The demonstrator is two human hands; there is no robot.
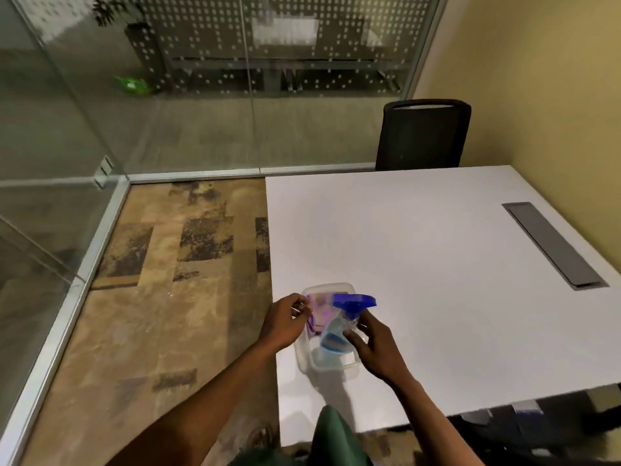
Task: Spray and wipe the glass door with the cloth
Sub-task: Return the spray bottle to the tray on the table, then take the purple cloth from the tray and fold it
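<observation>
Both grips are seen at the clear plastic tub (304,359), which is taken as the landmark for what follows. Glass walls (188,105) stand well beyond the tub and to its left; which pane is the door cannot be told. A white desk (437,264) carries the tub near its front left corner, and a black chair (421,136) is pushed in at the far side of the desk, well apart from the tub. Inside the tub, the spray bottle (336,334) is leaned with its blue trigger head (354,301) toward the tub's far end, and the purple cloth (319,309) is bunched against the tub's left wall. At the tub's right rim, the right hand (376,348) is wrapped around the bottle's body, fingers curled on it. At the tub's left rim, the left hand (285,322) is pinched onto an edge of the cloth, though how firmly cannot be told.

The step in hand is judged to be the lifting of both things out of the tub. It is best done if the bottle is raised straight up, clear of the rim, so that the tub is not dragged along. More of the cloth should be gathered into the palm before it is drawn out, so that no trailing corner snags the trigger head. The nozzle should be kept turned away from the person's body until the glass is faced.
</observation>
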